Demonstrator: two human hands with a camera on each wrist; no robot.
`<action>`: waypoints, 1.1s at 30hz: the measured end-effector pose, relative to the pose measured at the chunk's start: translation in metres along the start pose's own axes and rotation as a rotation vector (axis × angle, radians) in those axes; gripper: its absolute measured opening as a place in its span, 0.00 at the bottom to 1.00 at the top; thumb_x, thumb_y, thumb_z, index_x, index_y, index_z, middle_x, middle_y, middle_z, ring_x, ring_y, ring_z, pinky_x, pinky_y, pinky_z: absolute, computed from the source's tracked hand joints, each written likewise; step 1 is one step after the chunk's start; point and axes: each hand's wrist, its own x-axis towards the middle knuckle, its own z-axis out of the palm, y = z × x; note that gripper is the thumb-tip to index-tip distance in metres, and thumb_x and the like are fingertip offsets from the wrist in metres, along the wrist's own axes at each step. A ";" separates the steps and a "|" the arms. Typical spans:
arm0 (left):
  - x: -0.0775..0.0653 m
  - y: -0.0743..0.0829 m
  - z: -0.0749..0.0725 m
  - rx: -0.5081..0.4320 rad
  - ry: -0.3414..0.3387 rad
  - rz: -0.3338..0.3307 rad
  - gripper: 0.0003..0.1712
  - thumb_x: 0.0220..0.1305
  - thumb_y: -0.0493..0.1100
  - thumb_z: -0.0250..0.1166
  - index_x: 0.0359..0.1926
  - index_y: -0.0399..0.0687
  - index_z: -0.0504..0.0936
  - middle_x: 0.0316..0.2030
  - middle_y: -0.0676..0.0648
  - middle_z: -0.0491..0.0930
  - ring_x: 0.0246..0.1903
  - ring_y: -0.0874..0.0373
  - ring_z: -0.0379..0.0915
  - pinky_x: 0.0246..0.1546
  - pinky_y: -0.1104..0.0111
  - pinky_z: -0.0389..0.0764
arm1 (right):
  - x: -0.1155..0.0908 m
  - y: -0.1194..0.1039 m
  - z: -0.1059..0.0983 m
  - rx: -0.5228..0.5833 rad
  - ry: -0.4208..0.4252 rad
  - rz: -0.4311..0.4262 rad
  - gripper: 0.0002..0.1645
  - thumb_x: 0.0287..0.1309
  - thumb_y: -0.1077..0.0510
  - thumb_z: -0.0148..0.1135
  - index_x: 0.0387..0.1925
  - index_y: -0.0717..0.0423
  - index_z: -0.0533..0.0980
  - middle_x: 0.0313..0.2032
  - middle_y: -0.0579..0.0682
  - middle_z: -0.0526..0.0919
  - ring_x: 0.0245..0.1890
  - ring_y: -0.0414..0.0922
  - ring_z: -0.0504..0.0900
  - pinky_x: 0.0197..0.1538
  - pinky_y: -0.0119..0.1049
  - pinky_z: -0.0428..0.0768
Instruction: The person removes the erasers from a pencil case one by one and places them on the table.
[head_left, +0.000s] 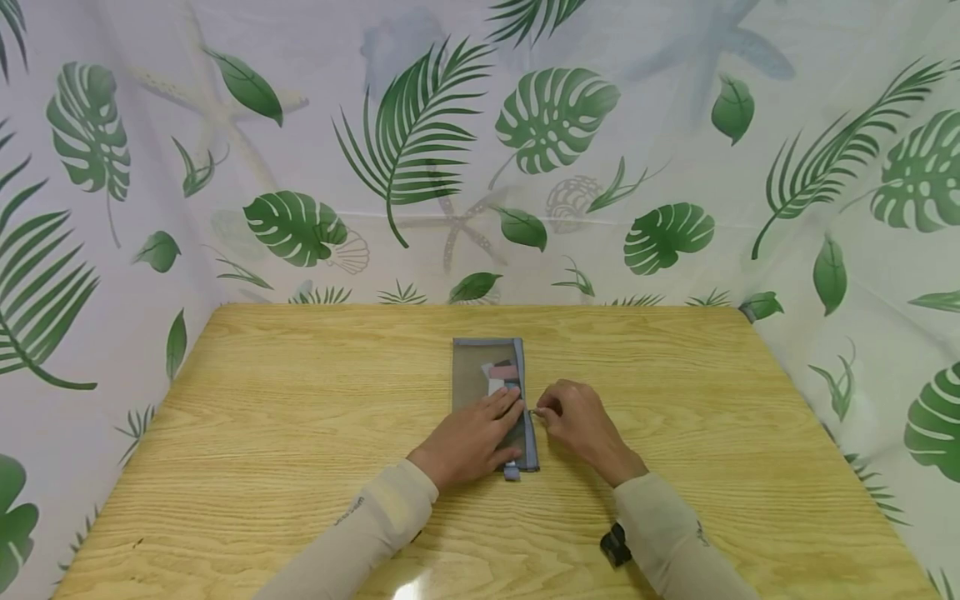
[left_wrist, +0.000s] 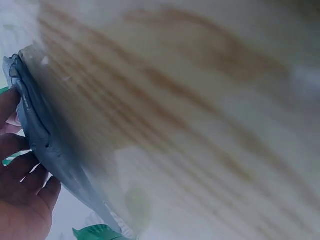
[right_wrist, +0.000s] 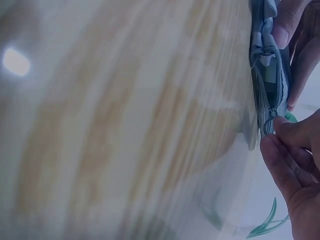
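A flat mesh zip pouch (head_left: 468,358) with grey-blue edging lies lengthwise on the table. Through its mesh show several small flat pieces, among them a pink piece (head_left: 503,372) and a white one. My left hand (head_left: 472,437) rests flat over the pouch's lower half, fingers extended across it, hiding part of the contents. Just right of the pouch, my right hand (head_left: 581,421) pinches the zipper pull (right_wrist: 268,125) between thumb and forefinger. In the right wrist view the zip gapes between the pull and the end near my left thumb. A small fabric tab (head_left: 512,473) sticks out at the near end.
The wood-grain table (head_left: 300,383) extends around the pouch on all sides. A leaf-printed cloth (head_left: 450,167) hangs behind it and along both sides. A black device (head_left: 617,546) sits at my right wrist.
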 end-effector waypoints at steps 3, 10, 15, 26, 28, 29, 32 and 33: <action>0.000 0.000 -0.002 -0.001 -0.004 -0.003 0.41 0.76 0.62 0.55 0.77 0.40 0.60 0.76 0.40 0.56 0.76 0.49 0.52 0.73 0.61 0.58 | 0.000 0.000 -0.001 0.008 -0.017 0.001 0.04 0.56 0.66 0.74 0.29 0.58 0.85 0.27 0.47 0.82 0.27 0.41 0.79 0.33 0.38 0.80; 0.007 -0.001 -0.009 -0.022 0.019 -0.003 0.41 0.74 0.62 0.58 0.75 0.39 0.65 0.74 0.40 0.62 0.73 0.48 0.59 0.70 0.61 0.64 | -0.001 0.000 -0.004 0.033 -0.039 -0.013 0.05 0.55 0.68 0.74 0.29 0.58 0.85 0.27 0.46 0.82 0.27 0.40 0.79 0.33 0.36 0.80; 0.014 -0.005 -0.012 -0.040 0.075 0.002 0.41 0.73 0.62 0.59 0.73 0.35 0.67 0.72 0.38 0.65 0.71 0.47 0.61 0.68 0.60 0.67 | -0.001 -0.001 -0.006 0.045 -0.046 -0.001 0.05 0.56 0.69 0.73 0.30 0.58 0.85 0.28 0.47 0.82 0.28 0.40 0.80 0.33 0.36 0.81; 0.023 -0.013 -0.008 -0.097 -0.025 -0.110 0.46 0.76 0.65 0.51 0.77 0.35 0.56 0.77 0.38 0.55 0.76 0.46 0.51 0.73 0.57 0.57 | -0.003 0.003 -0.007 0.105 -0.043 0.020 0.03 0.57 0.68 0.73 0.34 0.64 0.86 0.33 0.51 0.86 0.31 0.43 0.85 0.36 0.38 0.84; 0.023 -0.013 -0.008 -0.112 -0.046 -0.123 0.47 0.76 0.66 0.50 0.78 0.35 0.54 0.77 0.38 0.53 0.76 0.46 0.49 0.74 0.58 0.56 | -0.004 0.004 -0.007 0.108 -0.040 0.024 0.03 0.57 0.68 0.73 0.34 0.64 0.86 0.33 0.51 0.86 0.32 0.43 0.85 0.36 0.38 0.84; 0.023 -0.013 -0.007 -0.126 -0.056 -0.130 0.47 0.76 0.66 0.49 0.78 0.35 0.53 0.78 0.38 0.51 0.77 0.46 0.48 0.74 0.57 0.55 | -0.004 0.004 -0.007 0.108 -0.038 0.025 0.03 0.57 0.67 0.73 0.34 0.64 0.86 0.33 0.51 0.86 0.32 0.43 0.85 0.36 0.38 0.84; 0.023 -0.013 -0.005 -0.147 -0.067 -0.136 0.48 0.76 0.66 0.48 0.79 0.35 0.51 0.78 0.38 0.50 0.77 0.47 0.47 0.74 0.57 0.54 | -0.005 0.004 -0.007 0.111 -0.032 0.027 0.03 0.57 0.66 0.73 0.33 0.63 0.87 0.33 0.50 0.86 0.31 0.43 0.84 0.36 0.37 0.84; 0.023 -0.013 -0.005 -0.150 -0.067 -0.136 0.48 0.76 0.66 0.48 0.79 0.35 0.51 0.78 0.38 0.50 0.77 0.47 0.46 0.74 0.57 0.54 | -0.005 0.004 -0.007 0.114 -0.029 0.028 0.03 0.58 0.65 0.73 0.33 0.63 0.87 0.33 0.50 0.86 0.31 0.43 0.84 0.36 0.37 0.84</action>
